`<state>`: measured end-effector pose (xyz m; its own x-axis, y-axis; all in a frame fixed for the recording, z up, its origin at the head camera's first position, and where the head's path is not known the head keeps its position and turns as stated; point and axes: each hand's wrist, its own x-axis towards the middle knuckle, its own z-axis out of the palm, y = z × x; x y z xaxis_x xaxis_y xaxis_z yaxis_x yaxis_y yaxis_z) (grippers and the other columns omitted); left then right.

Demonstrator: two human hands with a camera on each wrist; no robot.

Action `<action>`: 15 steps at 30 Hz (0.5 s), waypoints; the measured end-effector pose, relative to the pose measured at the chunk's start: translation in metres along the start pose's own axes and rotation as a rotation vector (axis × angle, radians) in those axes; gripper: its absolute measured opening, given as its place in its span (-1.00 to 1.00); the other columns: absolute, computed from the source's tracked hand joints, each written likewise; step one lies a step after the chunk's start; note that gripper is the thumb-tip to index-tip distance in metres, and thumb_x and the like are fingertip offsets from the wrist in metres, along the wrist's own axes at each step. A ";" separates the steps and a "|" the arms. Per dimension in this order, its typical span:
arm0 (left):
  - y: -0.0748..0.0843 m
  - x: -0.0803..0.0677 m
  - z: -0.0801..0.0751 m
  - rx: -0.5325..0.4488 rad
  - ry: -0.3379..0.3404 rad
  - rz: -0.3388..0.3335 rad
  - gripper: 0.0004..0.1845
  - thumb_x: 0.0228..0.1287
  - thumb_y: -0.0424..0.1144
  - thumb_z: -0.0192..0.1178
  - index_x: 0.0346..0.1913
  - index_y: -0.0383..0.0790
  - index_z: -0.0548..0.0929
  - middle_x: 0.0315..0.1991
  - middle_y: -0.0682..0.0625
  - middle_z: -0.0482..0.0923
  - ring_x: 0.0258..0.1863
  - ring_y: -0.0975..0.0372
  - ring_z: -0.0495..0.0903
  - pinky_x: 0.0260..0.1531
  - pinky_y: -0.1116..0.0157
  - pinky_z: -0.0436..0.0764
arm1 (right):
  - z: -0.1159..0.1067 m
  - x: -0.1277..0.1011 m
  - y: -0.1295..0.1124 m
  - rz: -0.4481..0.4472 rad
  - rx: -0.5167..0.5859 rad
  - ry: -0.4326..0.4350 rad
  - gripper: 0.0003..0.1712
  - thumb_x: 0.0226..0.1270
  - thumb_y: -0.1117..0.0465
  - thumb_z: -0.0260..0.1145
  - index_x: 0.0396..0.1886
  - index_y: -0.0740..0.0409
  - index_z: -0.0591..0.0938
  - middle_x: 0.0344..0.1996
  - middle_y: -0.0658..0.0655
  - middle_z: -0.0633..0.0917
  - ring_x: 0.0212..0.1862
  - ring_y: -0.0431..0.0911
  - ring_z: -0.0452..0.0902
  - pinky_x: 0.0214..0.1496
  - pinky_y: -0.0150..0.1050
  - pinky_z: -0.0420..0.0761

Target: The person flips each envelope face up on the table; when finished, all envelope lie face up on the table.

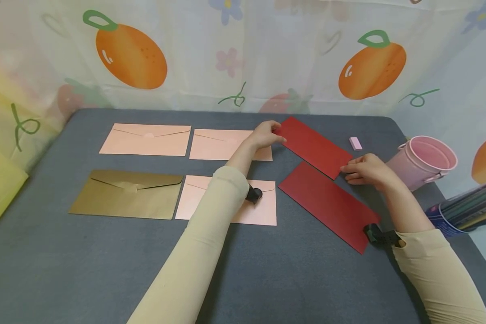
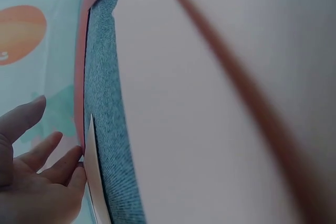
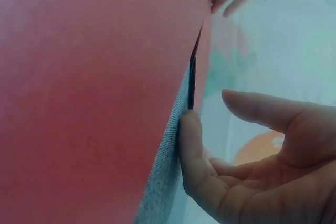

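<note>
A red envelope (image 1: 313, 146) lies slanted at the far right of the table, with a second red envelope (image 1: 328, 204) just in front of it. My left hand (image 1: 265, 135) touches the far one at its upper left corner. In the left wrist view that thumb (image 2: 23, 116) stands apart from the fingers. My right hand (image 1: 366, 170) is at the opposite end of the same envelope. Its index fingertip (image 3: 190, 121) meets the edge, while the thumb is raised away in the right wrist view. Beneath my left arm is a pale pink envelope (image 1: 263, 211), partly hidden.
Two pink envelopes (image 1: 146, 139) lie along the back, the right one partly behind my left forearm. A gold envelope (image 1: 125, 198) lies front left. At the right are a pink eraser (image 1: 355, 144), a pink bucket (image 1: 409, 164) and a holder of pencils (image 1: 445, 218). A patterned curtain (image 1: 251, 54) hangs behind.
</note>
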<state>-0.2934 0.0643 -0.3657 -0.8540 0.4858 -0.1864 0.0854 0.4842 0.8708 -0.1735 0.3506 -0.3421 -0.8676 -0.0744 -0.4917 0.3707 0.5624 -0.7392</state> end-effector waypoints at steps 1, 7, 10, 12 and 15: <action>0.000 0.000 0.000 -0.006 0.003 0.001 -0.34 0.36 -0.24 0.21 0.46 -0.31 0.27 0.46 -0.18 0.28 0.49 0.03 0.24 0.45 0.14 0.35 | 0.000 0.000 0.000 0.002 0.016 -0.002 -0.29 0.50 0.12 0.15 0.32 0.62 0.19 -0.35 -0.31 0.55 -0.32 -0.45 0.60 -0.12 -0.47 0.69; 0.001 0.002 0.001 -0.080 0.040 0.005 -0.40 0.36 -0.27 0.20 0.41 -0.31 0.33 0.39 -0.21 0.35 0.40 -0.01 0.34 0.38 0.09 0.42 | 0.001 0.001 -0.001 -0.002 0.116 -0.008 -0.21 0.53 0.20 0.09 0.41 0.69 -0.01 -0.39 -0.31 0.58 -0.35 -0.45 0.62 -0.14 -0.47 0.70; 0.003 0.003 0.002 -0.114 0.073 0.017 -0.44 0.36 -0.31 0.19 0.38 -0.33 0.36 0.33 -0.23 0.41 0.34 -0.02 0.41 0.32 0.09 0.47 | 0.001 0.002 -0.001 -0.021 0.169 0.018 -0.31 0.53 0.29 0.03 0.38 0.70 0.00 -0.43 -0.21 0.59 -0.39 -0.43 0.63 -0.17 -0.47 0.71; 0.005 0.003 0.003 -0.107 0.093 0.032 -0.47 0.37 -0.32 0.18 0.37 -0.33 0.39 0.32 -0.23 0.43 0.33 -0.02 0.43 0.30 0.10 0.50 | 0.000 0.002 0.000 -0.037 0.181 0.047 -0.30 0.53 0.35 -0.03 0.41 0.69 -0.10 -0.42 -0.19 0.56 -0.42 -0.42 0.64 -0.20 -0.47 0.71; 0.007 0.003 0.003 -0.083 0.120 0.049 -0.49 0.37 -0.33 0.17 0.35 -0.29 0.42 0.33 -0.22 0.43 0.35 0.00 0.41 0.30 0.12 0.51 | -0.002 0.002 0.000 -0.055 0.223 0.114 -0.31 0.53 0.38 -0.07 0.41 0.67 -0.13 -0.45 -0.19 0.55 -0.47 -0.41 0.63 -0.25 -0.47 0.70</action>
<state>-0.2944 0.0711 -0.3618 -0.9053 0.4147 -0.0918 0.0896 0.3977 0.9131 -0.1755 0.3521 -0.3424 -0.9155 0.0002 -0.4023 0.3748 0.3640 -0.8527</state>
